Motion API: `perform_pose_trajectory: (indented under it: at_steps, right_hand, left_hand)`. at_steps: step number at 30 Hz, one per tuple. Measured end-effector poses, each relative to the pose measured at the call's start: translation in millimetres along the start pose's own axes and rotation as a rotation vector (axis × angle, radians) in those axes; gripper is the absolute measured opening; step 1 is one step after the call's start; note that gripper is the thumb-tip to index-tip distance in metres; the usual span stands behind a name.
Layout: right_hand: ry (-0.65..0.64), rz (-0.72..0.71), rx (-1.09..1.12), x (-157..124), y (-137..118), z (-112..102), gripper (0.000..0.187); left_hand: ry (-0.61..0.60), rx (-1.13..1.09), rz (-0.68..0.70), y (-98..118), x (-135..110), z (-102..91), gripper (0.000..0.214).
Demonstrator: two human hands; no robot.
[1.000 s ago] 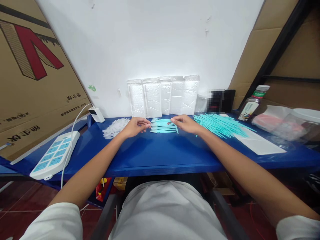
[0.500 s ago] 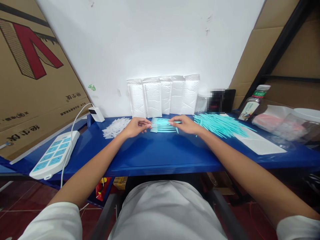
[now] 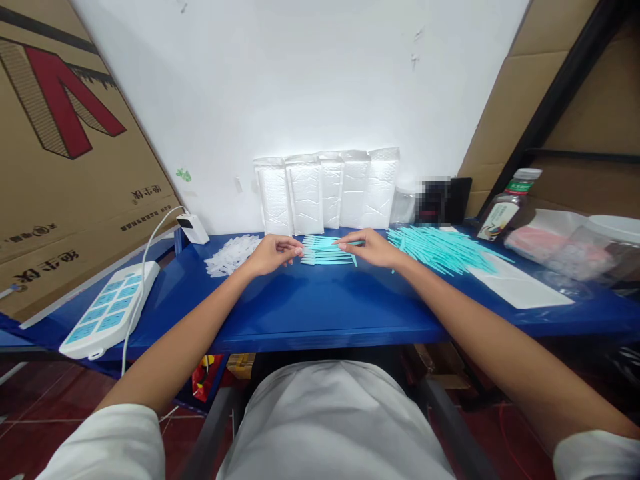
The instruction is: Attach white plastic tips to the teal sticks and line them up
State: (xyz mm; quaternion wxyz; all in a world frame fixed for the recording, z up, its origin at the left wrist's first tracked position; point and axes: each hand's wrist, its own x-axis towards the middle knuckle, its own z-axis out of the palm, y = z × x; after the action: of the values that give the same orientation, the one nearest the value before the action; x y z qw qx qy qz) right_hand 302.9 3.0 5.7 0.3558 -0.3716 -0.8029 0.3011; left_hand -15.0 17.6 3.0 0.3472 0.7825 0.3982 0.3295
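Observation:
A short row of teal plastic sticks (image 3: 323,251) lies side by side on the blue table (image 3: 320,307), close to the wall. My left hand (image 3: 273,253) rests at the row's left end, fingers curled and pressed against the stick tips. My right hand (image 3: 369,247) sits at the right end and pinches one teal stick between thumb and forefinger. A large loose pile of the same teal sticks (image 3: 440,248) spreads out just right of my right hand. A heap of small clear plastic bags (image 3: 231,255) lies left of my left hand.
White padded envelopes (image 3: 327,192) lean against the wall behind the row. A white power strip (image 3: 111,310) and its cable lie at the table's left. At the right are a white sheet (image 3: 517,287), a bottle (image 3: 505,207) and clear bags. Cardboard boxes flank both sides.
My right hand has shifted slightly along the row's right end with a stick in its pinch. My left hand has stayed at the left end.

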Motion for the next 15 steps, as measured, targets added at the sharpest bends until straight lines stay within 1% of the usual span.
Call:
perform_pose_trajectory:
  at_steps: [8, 15]
  right_hand:
    - [0.003, 0.051, -0.009, 0.1, -0.6, 0.7, 0.046]
    - [-0.011, 0.065, 0.001, -0.2, -1.5, 1.9, 0.047]
  left_hand:
    - [-0.006, 0.008, -0.004, 1.0, -0.8, 2.1, 0.051]
    - [-0.013, 0.022, 0.014, 0.5, -0.6, 3.3, 0.05]
